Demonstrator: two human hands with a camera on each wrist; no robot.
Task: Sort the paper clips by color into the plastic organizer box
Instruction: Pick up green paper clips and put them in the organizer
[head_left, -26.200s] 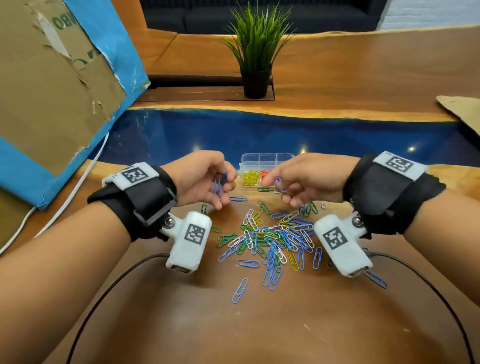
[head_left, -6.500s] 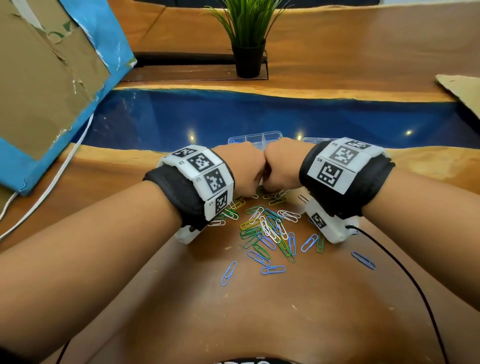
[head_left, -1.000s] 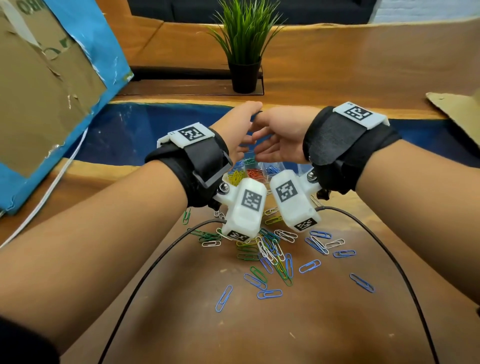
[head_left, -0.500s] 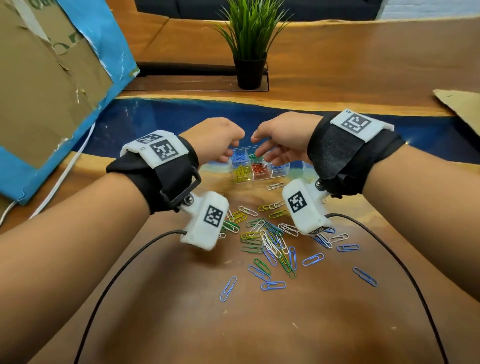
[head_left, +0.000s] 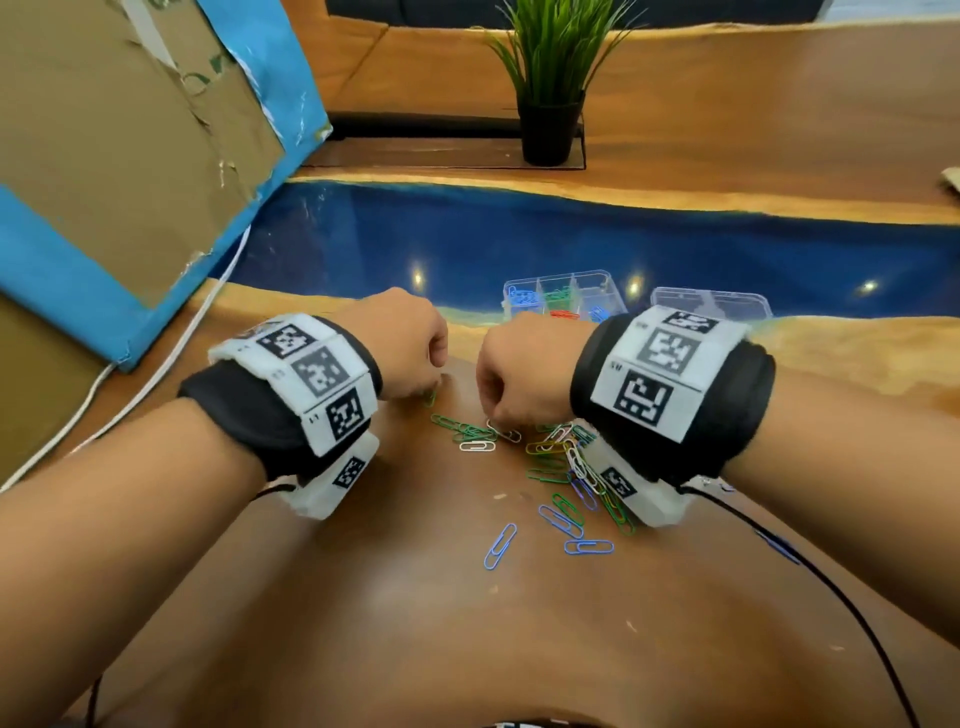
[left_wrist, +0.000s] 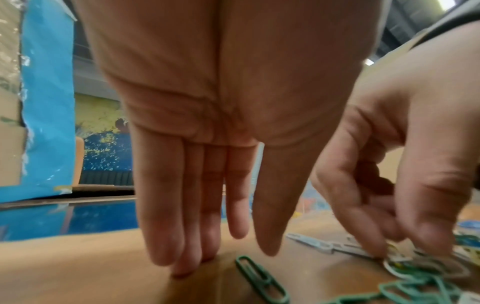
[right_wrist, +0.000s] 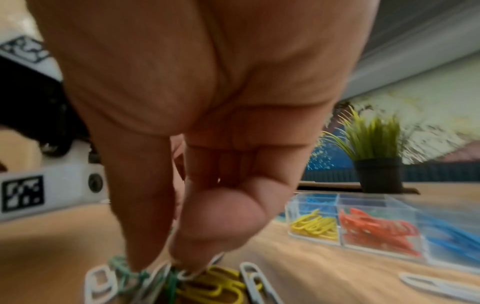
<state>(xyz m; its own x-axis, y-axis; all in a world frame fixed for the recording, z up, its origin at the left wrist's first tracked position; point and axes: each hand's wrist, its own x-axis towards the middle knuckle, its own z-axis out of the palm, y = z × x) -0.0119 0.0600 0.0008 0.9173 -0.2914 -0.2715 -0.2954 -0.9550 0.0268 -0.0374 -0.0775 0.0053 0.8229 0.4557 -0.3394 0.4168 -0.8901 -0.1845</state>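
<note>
The left hand (left_wrist: 207, 127) is held open, its straight fingertips (left_wrist: 182, 265) set on the table (head_left: 415, 623) beside a green clip (left_wrist: 262, 277). A white clip (right_wrist: 197, 269) in the loose pile is pinched by the right hand (right_wrist: 197, 164). The organizer box (head_left: 563, 296) stands just beyond.

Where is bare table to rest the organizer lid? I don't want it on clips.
Bare wood lies nearest the camera, this side of the lone blue clip. The blue strip beyond the organizer box looks free. It is crowded around the clip pile.
</note>
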